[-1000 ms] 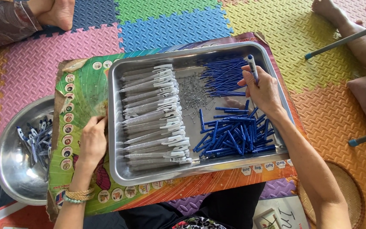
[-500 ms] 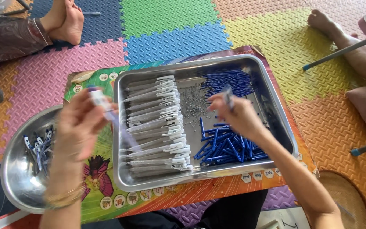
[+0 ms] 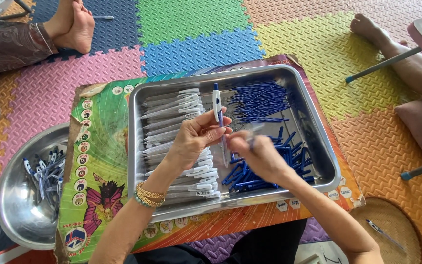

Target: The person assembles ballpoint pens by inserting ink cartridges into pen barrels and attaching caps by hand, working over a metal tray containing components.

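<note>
Steel makes up both containers: a rectangular tray (image 3: 329,172) set on a printed cardboard sheet (image 3: 104,161), and a round bowl (image 3: 13,215) just left of that sheet on the foam floor mat (image 3: 191,29). Inside the tray, a stack of clear pen barrels with white clips (image 3: 172,117) fills the left half, a bundle of thin blue refills (image 3: 260,100) lies at the upper right, and a heap of short blue pen parts (image 3: 274,161) sits at the lower right. The bowl holds a loose pile of finished pens (image 3: 45,168) with dark tips.

Above the middle of the tray, the left hand (image 3: 191,139) pinches a single pen (image 3: 217,115) between thumb and fingers, closed around its lower half (the white clip and blue cap stand clear above the fingers, pointing away from the person). The right hand (image 3: 260,156) sits just beside it, fingers drawn together at the pen's lower end; what they pinch there is blurred and too small to make out.

A woven mat (image 3: 406,220) at the lower right carries one more pen (image 3: 384,234). Another person's bare foot (image 3: 76,27) shows at the top left, cut off by the frame.
</note>
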